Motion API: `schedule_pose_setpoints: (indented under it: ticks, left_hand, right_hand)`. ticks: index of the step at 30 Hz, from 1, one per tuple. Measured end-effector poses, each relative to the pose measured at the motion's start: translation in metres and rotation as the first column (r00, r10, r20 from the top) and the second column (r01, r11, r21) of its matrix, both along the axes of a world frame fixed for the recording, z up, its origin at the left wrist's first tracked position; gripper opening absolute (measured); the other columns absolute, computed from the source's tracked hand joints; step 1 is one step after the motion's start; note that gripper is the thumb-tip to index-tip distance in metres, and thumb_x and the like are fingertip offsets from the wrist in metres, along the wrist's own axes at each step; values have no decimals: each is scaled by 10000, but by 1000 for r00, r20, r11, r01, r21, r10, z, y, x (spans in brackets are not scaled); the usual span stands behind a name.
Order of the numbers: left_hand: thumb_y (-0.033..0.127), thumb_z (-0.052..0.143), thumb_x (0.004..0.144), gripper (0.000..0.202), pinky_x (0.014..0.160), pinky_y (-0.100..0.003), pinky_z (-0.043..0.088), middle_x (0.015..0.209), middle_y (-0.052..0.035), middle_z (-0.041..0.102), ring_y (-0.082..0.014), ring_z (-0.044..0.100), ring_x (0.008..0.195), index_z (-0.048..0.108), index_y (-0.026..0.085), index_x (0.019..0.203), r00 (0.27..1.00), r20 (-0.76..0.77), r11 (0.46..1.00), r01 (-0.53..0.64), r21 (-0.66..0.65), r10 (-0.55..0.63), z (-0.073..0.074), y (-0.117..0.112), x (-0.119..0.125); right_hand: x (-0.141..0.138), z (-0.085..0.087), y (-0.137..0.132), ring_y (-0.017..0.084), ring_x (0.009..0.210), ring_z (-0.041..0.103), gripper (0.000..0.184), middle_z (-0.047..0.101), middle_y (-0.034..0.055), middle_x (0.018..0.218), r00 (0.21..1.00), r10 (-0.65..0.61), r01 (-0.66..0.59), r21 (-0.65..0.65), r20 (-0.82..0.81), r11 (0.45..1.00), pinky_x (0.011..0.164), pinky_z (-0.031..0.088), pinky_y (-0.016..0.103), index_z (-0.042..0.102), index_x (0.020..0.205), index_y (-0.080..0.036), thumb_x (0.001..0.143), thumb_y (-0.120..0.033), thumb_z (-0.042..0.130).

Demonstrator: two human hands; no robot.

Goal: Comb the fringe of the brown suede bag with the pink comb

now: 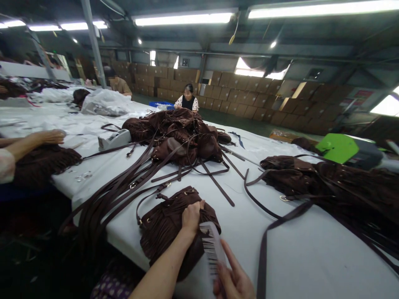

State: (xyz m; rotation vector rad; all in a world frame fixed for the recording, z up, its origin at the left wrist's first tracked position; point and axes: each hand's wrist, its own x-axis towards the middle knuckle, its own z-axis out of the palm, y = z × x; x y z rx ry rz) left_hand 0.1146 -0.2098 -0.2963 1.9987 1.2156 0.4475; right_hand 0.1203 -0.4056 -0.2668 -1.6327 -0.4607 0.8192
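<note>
A dark brown fringed bag [168,216] lies on the white table in front of me. My left hand [190,218] is closed on the bag's upper right part, with the fingers curled into it. In my right hand [232,274] is a whitish comb [211,245], slightly blurred, its dark gaps showing between the teeth. The comb is over the bag's right edge; whether it touches the fringe I cannot tell. A thin buckled strap [149,193] loops from the bag's left side.
A heap of brown bags [187,137] lies beyond, its long straps [115,191] hanging over the table's left edge. More bags [311,178] and a green-and-black machine [343,149] stand right. A co-worker's hand [51,137] rests on a fringed bag at left. Another person [187,101] is behind the heap.
</note>
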Motion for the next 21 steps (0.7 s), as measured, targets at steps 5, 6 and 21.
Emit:
schedule_pose_setpoints:
  ticks: [5, 6, 21]
  left_hand:
    - [415, 466, 934, 296, 696, -233, 441, 776, -33, 702, -164, 653, 744, 620, 200, 800, 969, 234, 997, 72, 38, -79, 26, 9, -18]
    - [398, 492, 918, 257, 690, -223, 433, 771, -17, 693, -150, 638, 730, 612, 201, 804, 949, 298, 995, 82, 65, -98, 35, 12, -22]
    - [218, 655, 791, 56, 557, -226, 351, 689, -10, 661, -165, 588, 654, 694, 198, 826, 810, 49, 772, 536, 341, -584, 137, 38, -31]
  right_hand:
    - [22, 32, 15, 195, 498, 596, 721, 636, 37, 584, 744, -161, 205, 8, 648, 979, 522, 493, 300, 470, 1415, -174, 884, -661, 455]
    - [29, 40, 19, 204, 530, 615, 719, 646, 35, 598, 735, -213, 239, 48, 643, 970, 548, 508, 310, 422, 1444, -177, 893, -637, 462]
    - [30, 60, 114, 82, 276, 416, 596, 558, -69, 420, 928, 352, -334, 151, -118, 930, 272, 294, 137, 536, 1186, -117, 716, -405, 764]
